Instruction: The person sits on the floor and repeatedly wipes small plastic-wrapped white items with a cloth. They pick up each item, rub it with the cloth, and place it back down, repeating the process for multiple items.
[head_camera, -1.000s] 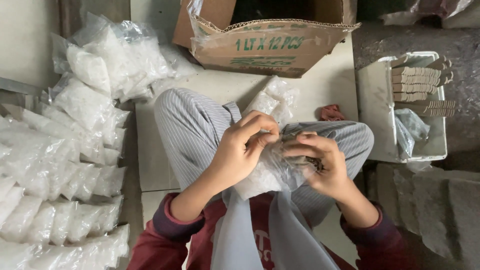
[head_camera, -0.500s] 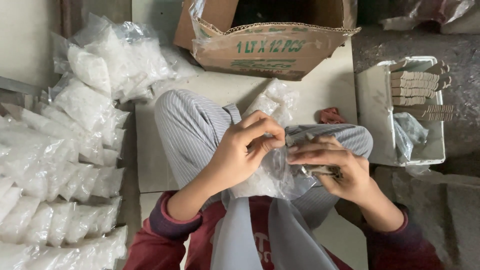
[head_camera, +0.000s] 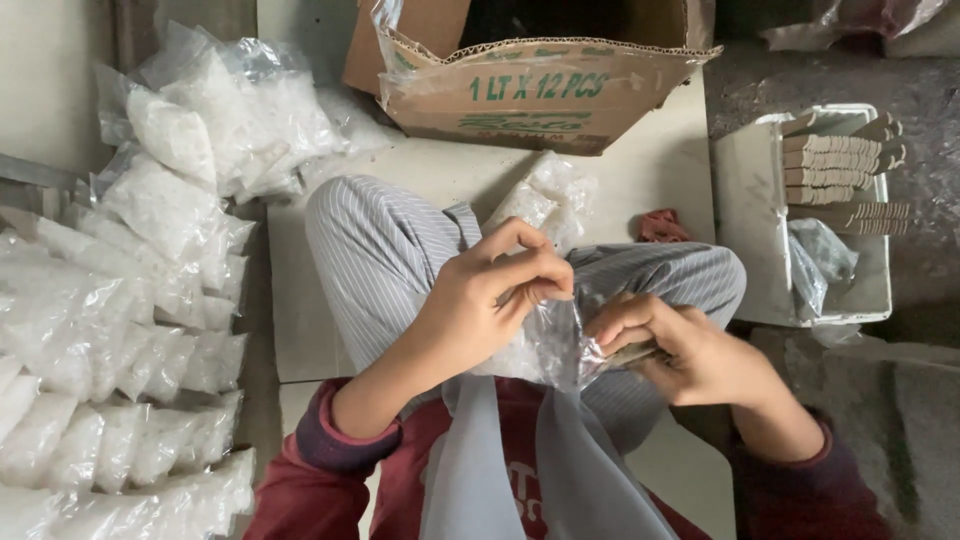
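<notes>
A small clear plastic bag with white contents rests in my lap over striped trousers. My left hand pinches the bag's top edge between thumb and fingers. My right hand sits just right of the bag, fingers curled around a small flat pale piece and touching the bag's side. What exactly lies under the right fingers is partly hidden.
Many filled clear bags are piled along the left. An open cardboard box stands ahead, with a loose filled bag before it. A white tray with stacked brown card pieces is at right; red bands lie near.
My right hand has slid lower and to the right, away from the bag's top. My left hand keeps its pinch on the bag's top edge.
</notes>
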